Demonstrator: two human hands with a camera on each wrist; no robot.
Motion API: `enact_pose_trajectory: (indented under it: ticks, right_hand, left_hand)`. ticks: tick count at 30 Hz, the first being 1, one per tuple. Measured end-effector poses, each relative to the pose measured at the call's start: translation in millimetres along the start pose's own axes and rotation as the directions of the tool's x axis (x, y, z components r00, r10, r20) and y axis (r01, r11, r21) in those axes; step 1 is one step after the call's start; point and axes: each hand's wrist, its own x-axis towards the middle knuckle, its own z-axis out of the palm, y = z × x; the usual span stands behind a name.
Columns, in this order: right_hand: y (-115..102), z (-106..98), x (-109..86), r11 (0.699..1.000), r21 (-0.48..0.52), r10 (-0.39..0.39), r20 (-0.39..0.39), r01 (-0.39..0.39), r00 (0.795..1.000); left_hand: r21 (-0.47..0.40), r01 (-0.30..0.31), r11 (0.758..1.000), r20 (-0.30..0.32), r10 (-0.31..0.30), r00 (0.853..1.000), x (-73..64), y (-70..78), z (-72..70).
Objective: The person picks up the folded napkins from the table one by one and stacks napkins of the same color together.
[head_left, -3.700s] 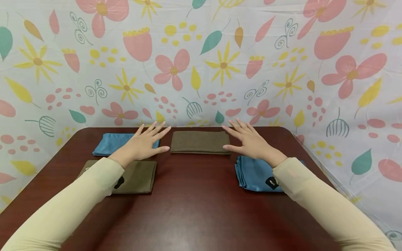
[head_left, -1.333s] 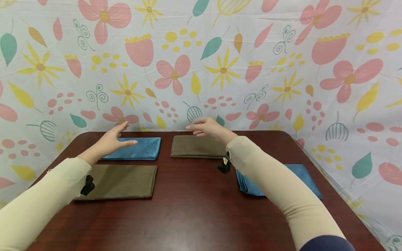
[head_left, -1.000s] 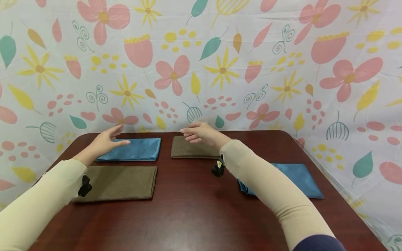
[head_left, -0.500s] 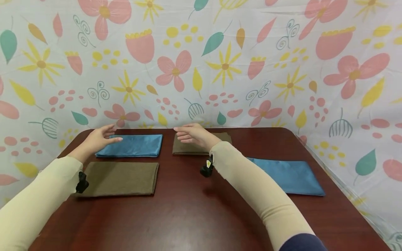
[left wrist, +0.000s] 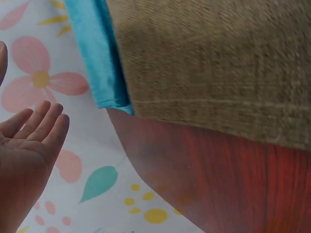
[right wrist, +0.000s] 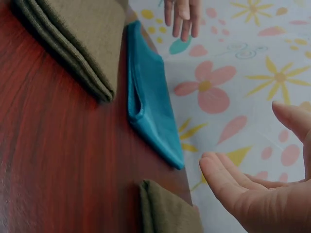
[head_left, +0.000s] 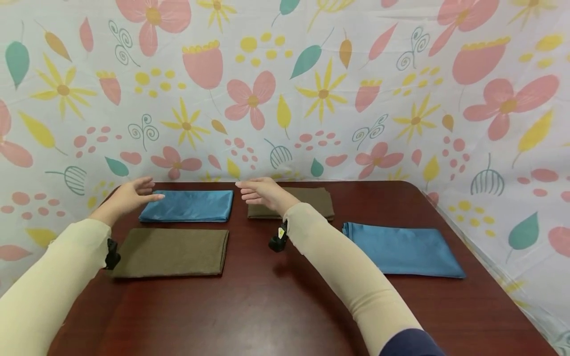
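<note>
My left hand (head_left: 129, 197) hovers at the left end of the folded blue cloth (head_left: 189, 205), its fingers relaxed and thumb apart, holding nothing. In the left wrist view its palm (left wrist: 29, 150) faces the camera, clear of the cloths. My right hand (head_left: 267, 192), also holding nothing, is raised over the left part of the back folded brown cloth (head_left: 309, 199), fingers pointing left and thumb spread. Nearer the front left lies a larger folded brown cloth (head_left: 173, 252), below my left hand. A second folded blue cloth (head_left: 414, 249) lies at the right, partly behind my right sleeve.
The cloths rest flat on a dark red-brown table (head_left: 249, 306) with rounded back corners. A white flower-print sheet (head_left: 285, 148) hangs directly behind the table and along its right side. Each wrist carries a small black camera (head_left: 278, 241).
From spread palm-down over the table, both hands have turned with palms inward. Both then drifted left, the right hand from over the right blue cloth to the back brown cloth. The cloths lie unmoved.
</note>
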Motion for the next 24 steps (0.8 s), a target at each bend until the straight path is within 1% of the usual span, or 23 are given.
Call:
enact_pose_trajectory:
  ticks: [3, 8, 11, 15, 18, 24]
  right_hand:
    - [5, 5, 3.3, 1.0, 0.007, 0.014, 0.013, -0.014, 1.0]
    - [15, 12, 13.2, 1.0, 0.002, 0.023, -0.012, -0.023, 1.0]
    - [20, 16, 18.5, 1.0, -0.013, 0.028, -0.042, -0.029, 0.999]
    - [27, 19, 23.8, 0.999, -0.004, 0.053, -0.07, -0.053, 0.996]
    - [32, 21, 26.8, 0.997, 0.001, 0.076, -0.068, -0.076, 0.995]
    - [37, 29, 30.9, 0.994, 0.037, 0.107, -0.083, -0.104, 0.991]
  left_hand:
    - [0.011, -0.005, 1.0, 0.01, 0.005, 1.0, 0.0, -4.5, 2.6]
    - [0.005, -0.007, 1.0, 0.019, 0.007, 1.0, 2.5, -11.1, 5.8]
    - [-0.002, -0.002, 1.0, 0.007, 0.002, 1.0, 5.6, -15.6, 5.5]
    - [0.039, 0.009, 0.999, -0.002, -0.009, 1.0, 7.1, -21.8, 6.4]
    - [0.06, 0.019, 0.998, -0.001, -0.019, 1.0, 6.2, -27.7, 7.6]
    - [0.054, 0.039, 0.998, -0.007, -0.039, 0.999, 6.0, -37.5, 10.6]
